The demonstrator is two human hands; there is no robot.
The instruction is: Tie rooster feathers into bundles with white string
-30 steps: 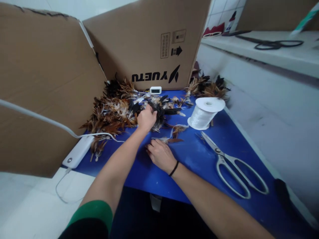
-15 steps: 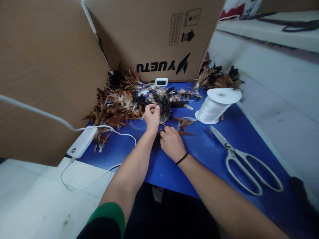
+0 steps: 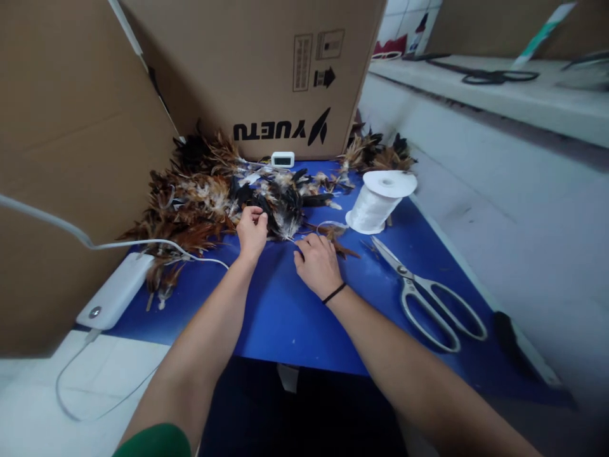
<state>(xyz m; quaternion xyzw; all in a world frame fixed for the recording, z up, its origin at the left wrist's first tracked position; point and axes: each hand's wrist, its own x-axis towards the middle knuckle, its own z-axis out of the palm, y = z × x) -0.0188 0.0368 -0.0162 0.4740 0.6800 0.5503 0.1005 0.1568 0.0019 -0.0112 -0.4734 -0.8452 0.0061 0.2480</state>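
My left hand (image 3: 252, 233), fingers curled and thumb close to the forefinger, is at the left side of a dark feather bunch (image 3: 285, 212). Anything in that pinch is too small to make out. My right hand (image 3: 318, 263) is closed low over the blue table, its fingertips at the pale quill ends of the same bunch. Brown feathers (image 3: 340, 241) lie just behind its knuckles. A white spool of ribbon or thread (image 3: 375, 206) stands to the right, a loose strand curving from it toward the feathers. Metal scissors (image 3: 419, 285) lie right of my right hand.
A heap of brown feathers (image 3: 190, 203) covers the table's left side, with more feathers (image 3: 380, 152) at the back right. Cardboard boxes (image 3: 266, 70) wall the back and left. A small digital display (image 3: 282, 160), a white power bank (image 3: 117, 292) and its cable (image 3: 137, 242) are around.
The view has shifted right. My hands have moved apart, the left away from the right, and more of the dark bunch and its quill ends shows between them.
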